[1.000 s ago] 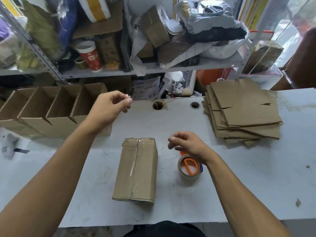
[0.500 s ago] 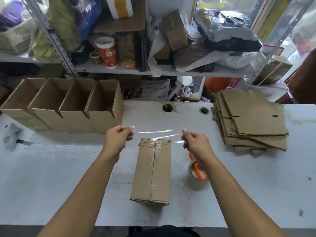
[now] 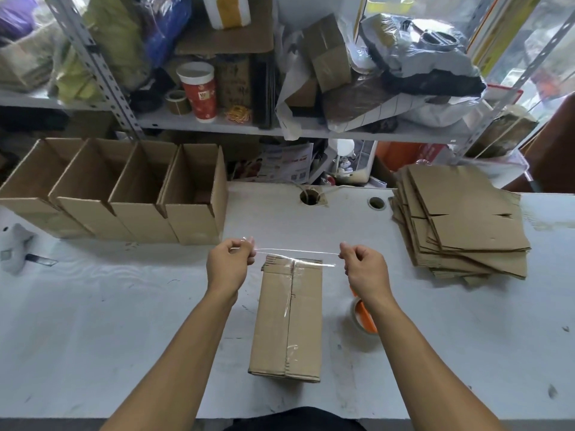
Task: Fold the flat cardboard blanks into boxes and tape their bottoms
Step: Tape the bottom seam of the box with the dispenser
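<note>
Box [image 3: 287,318] lies center of table [image 3: 124,321], bottom up. Tape strip [image 3: 297,252] stretched over its far end, btwn left hand [image 3: 228,264] & right hand [image 3: 364,269]. Tape roll [image 3: 362,315] just right of box. Flat blanks [image 3: 460,225] stacked far right; 4 open boxes [image 3: 124,191] in row far left. Shelf [image 3: 280,126] behind table.

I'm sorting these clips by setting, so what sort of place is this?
Probably a small packing or shipping workroom: a stack of flat cardboard blanks lies on the white table, folded boxes stand in a row, and cluttered metal shelving holds parcels and bags.
</note>
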